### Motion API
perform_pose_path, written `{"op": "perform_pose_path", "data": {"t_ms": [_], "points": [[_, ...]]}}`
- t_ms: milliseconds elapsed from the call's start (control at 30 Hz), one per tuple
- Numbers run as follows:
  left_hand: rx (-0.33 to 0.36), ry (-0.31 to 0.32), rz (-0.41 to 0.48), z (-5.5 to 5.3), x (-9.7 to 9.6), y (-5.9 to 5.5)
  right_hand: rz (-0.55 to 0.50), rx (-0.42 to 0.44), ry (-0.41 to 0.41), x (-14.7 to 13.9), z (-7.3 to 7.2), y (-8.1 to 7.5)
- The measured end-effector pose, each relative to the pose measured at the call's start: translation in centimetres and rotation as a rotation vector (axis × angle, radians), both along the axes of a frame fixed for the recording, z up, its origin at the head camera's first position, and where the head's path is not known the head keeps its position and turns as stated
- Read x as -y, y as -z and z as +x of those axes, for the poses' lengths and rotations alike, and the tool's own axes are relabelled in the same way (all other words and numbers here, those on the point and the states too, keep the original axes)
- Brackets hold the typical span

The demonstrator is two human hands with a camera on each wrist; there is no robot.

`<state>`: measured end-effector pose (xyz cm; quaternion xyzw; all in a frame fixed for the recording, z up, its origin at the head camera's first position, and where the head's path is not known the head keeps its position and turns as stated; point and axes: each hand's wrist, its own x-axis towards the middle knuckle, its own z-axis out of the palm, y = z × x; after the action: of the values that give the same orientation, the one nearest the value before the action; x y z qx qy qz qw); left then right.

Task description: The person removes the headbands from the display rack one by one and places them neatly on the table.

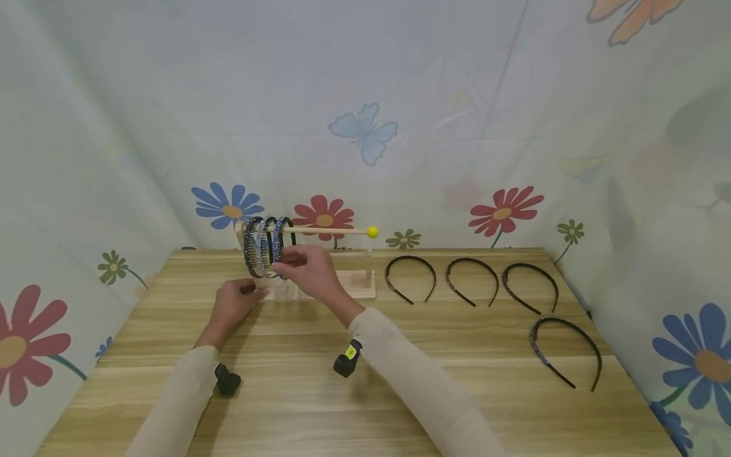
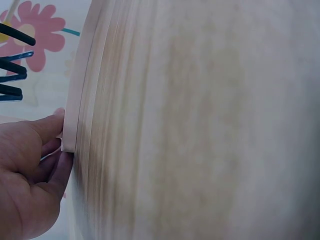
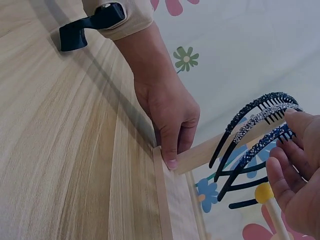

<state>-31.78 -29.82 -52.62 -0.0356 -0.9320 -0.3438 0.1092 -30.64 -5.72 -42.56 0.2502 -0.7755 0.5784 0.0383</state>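
Note:
Several black headbands with glittery bands hang side by side on the rod [image 1: 334, 231] of a wooden stand. Among them are a dark one [image 3: 260, 102], a silver one [image 3: 257, 121] and a blue one [image 3: 260, 149]. My right hand [image 1: 311, 271] is at the side of this group, thumb and fingers around the blue headband's glittery side. Down at the left end of the stand's base [image 2: 71, 115], my left hand [image 2: 30, 172] pinches the corner, thumb on one face and fingers on the other.
To the right on the wooden table [image 1: 320, 393] lie more headbands: one [image 1: 411, 258] beside the stand, others [image 1: 473, 259] [image 1: 531, 265] farther right, and a blue glittery one [image 1: 539, 349] nearer the front. The rod ends in a yellow ball [image 1: 373, 232]. A flowered cloth [image 1: 434, 165] hangs behind.

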Motion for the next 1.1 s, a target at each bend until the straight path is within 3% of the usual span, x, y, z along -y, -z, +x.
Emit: {"op": "perform_pose_path", "data": {"t_ms": [567, 800, 1100], "points": [[0.004, 0.01, 0.011, -0.2, 0.0, 0.2, 0.05, -0.039, 0.024, -0.1, -0.1, 0.2], [-0.001, -0.001, -0.005, -0.2, -0.2, 0.2, 0.085, -0.057, 0.07, -0.7, 0.0, 0.0], [0.042, -0.014, 0.011, 0.0, -0.4, -0.2, 0.098, -0.045, 0.11, -2.0, 0.3, -0.8]]}}
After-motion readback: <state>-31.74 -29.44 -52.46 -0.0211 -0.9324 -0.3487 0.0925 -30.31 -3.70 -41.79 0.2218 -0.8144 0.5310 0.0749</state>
